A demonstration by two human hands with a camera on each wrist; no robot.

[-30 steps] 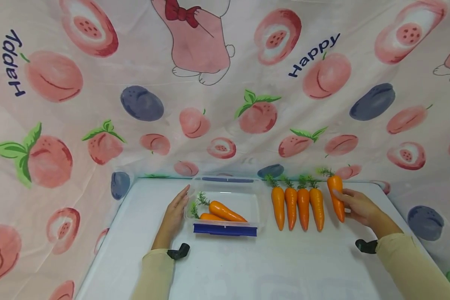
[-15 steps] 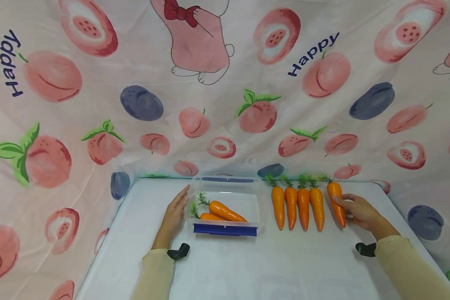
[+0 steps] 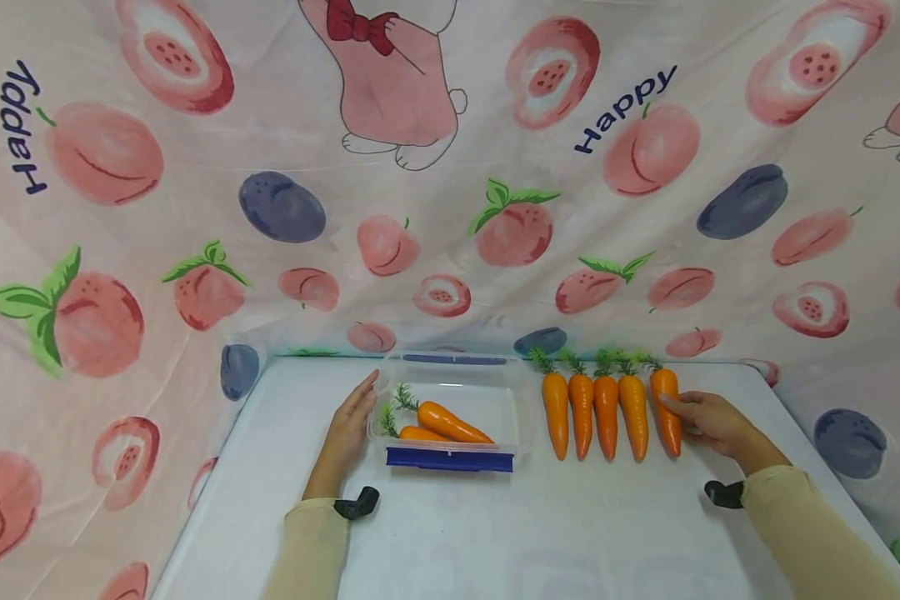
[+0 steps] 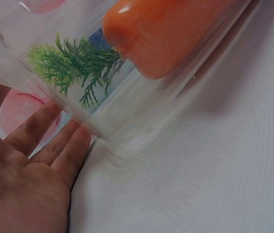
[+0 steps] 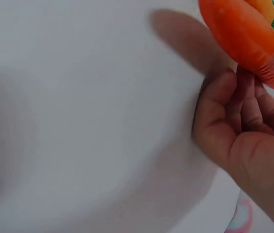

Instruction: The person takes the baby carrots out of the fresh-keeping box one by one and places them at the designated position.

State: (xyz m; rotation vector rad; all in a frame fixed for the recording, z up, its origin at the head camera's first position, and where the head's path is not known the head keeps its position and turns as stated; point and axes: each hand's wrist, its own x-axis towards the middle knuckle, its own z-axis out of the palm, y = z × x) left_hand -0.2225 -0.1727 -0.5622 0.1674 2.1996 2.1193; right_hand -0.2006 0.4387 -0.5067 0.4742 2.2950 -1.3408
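Observation:
At the right end of a row of orange carrots [image 3: 607,417] with green tops, my right hand [image 3: 712,423] holds one more carrot [image 3: 666,412] between thumb and fingers. The right wrist view shows this carrot [image 5: 241,34] above its shadow on the table, with the fingers behind and under it. My left hand [image 3: 350,427] rests along the left side of a clear plastic food container [image 3: 495,404]. In the left wrist view its extended fingertips touch the container's wall [image 4: 142,114]. Two carrots [image 3: 453,423] lie inside the container, tops to the left.
A blue locking flap [image 3: 450,459] hangs out along the container's front, and another blue strip [image 3: 453,359] runs along its back. Behind the white table [image 3: 540,525] hangs a cloth [image 3: 435,208] printed with peaches. Each wrist carries a black camera mount [image 3: 357,502].
My right hand has lowered the carrot toward the table and shifted it slightly left, nearer the row. The left hand and container have stayed in place.

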